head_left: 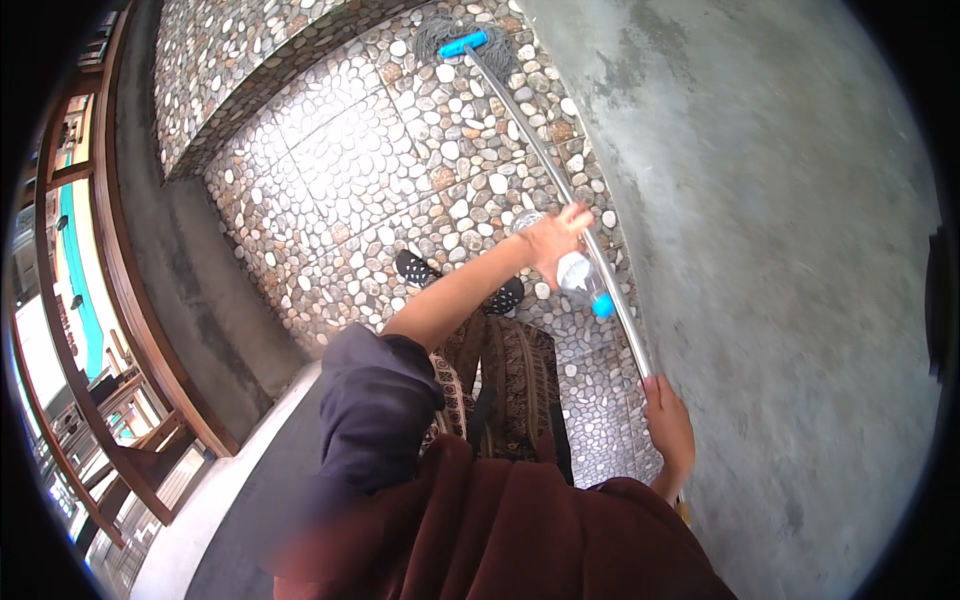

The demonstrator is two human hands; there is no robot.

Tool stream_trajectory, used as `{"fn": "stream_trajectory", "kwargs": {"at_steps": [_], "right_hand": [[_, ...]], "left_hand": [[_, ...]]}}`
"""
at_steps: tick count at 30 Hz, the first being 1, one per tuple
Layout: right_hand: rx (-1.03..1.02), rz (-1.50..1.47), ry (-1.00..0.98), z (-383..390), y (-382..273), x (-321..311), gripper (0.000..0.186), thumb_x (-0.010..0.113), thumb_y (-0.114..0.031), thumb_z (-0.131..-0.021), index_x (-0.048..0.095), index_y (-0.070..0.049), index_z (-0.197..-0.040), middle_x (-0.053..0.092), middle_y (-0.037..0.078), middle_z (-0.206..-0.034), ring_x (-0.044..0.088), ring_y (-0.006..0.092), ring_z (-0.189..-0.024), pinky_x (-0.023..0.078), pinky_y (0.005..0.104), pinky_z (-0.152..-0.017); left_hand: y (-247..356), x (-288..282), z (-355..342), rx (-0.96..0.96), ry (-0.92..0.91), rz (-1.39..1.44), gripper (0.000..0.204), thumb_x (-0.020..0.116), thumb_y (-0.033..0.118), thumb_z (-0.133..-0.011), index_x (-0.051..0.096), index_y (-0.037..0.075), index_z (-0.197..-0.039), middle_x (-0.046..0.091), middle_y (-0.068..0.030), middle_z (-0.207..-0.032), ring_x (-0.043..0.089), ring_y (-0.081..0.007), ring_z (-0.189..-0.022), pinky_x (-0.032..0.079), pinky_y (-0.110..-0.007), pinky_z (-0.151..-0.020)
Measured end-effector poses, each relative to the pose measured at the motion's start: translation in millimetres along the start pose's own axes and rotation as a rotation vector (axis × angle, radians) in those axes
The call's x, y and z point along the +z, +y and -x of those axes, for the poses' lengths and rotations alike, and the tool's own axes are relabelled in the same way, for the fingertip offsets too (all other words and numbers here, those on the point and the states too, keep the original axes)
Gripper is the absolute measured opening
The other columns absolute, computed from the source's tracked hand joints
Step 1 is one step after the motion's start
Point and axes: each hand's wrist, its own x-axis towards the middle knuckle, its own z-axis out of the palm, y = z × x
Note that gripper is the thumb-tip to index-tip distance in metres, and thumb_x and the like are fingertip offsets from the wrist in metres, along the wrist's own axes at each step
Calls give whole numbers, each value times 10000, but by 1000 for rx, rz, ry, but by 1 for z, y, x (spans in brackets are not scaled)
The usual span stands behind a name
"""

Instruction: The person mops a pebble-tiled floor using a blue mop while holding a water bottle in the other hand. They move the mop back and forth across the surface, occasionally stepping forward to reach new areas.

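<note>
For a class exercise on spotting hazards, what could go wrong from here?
The bottle could slip, since the left hand holds it while its fingers also reach the mop handle. The handle runs close to the grey wall, so it might knock against it. The mop head may catch on the uneven-looking pebbled floor.

You stand in a building's narrow room or passage, home or business undetermined: pebble-patterned floor (450,195), bare grey concrete wall (780,280), large brown wooden frame (130,300).
</note>
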Motion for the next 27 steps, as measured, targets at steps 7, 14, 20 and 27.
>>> {"fn": "stream_trajectory", "kwargs": {"at_steps": [7,14,20,27], "right_hand": [[283,-72,95,116,72,-46,324,424,-338,-868,529,-34,-825,507,106,-555,506,210,-505,382,332,-500],[320,-184,61,148,82,-43,301,488,-315,-851,526,-52,-709,376,-16,-441,374,75,-384,287,249,-371],[281,-161,13,101,44,-29,325,449,-340,-867,514,-37,-771,402,18,-449,411,98,-383,314,269,-370],[15,203,89,58,-17,-43,375,428,-340,-873,510,25,-900,500,215,-557,519,380,-543,382,419,-501]], "left_hand": [[129,33,-27,276,25,518,484,765,323,-378,647,131,-807,357,-111,-1063,280,-319,-1057,406,-402,-861],[169,39,-22,385,63,565,447,750,326,-400,644,126,-786,369,-107,-1087,311,-287,-1067,461,-355,-732],[100,23,-18,323,60,298,489,750,343,-401,633,91,-804,375,-91,-1088,334,-260,-1063,470,-349,-727],[49,-3,7,85,312,226,533,755,366,-360,620,54,-771,385,-112,-1018,362,-285,-999,467,-353,-719]]}}
